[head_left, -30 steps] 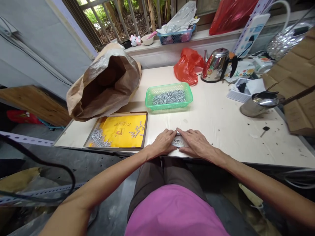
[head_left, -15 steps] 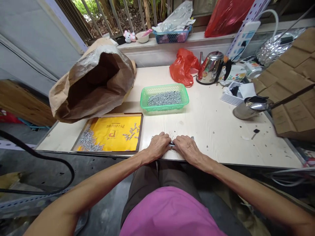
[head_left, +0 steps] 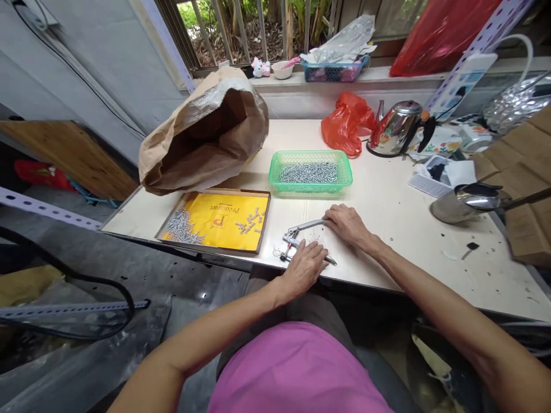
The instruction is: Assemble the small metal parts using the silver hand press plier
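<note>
A metal plier-like hand tool [head_left: 310,224] with two long handles and a coil spring lies near the table's front edge, its handles spread. My left hand [head_left: 305,265] lies over the lower handle, fingers curled around it; the handle's tip sticks out to the right. My right hand [head_left: 348,225] grips the end of the upper handle. A small red part [head_left: 290,246] shows at the tool's jaw end. To the left, a shallow tray [head_left: 215,249] with a yellow lining holds small silver metal pins [head_left: 183,226]. Behind the tool, a green basket [head_left: 310,187] contains many similar pins.
A large brown paper sack [head_left: 172,143] gapes behind the tray. At the back are a red plastic bag [head_left: 346,123] and a metal kettle [head_left: 396,129]. A steel jug [head_left: 460,203] and cardboard [head_left: 516,178] stand on the right. Dark specks dot the tabletop.
My hands, close together before, have moved apart, the right one away from me. The tool's handles have spread and its jaw end now shows. The view has shifted left.
</note>
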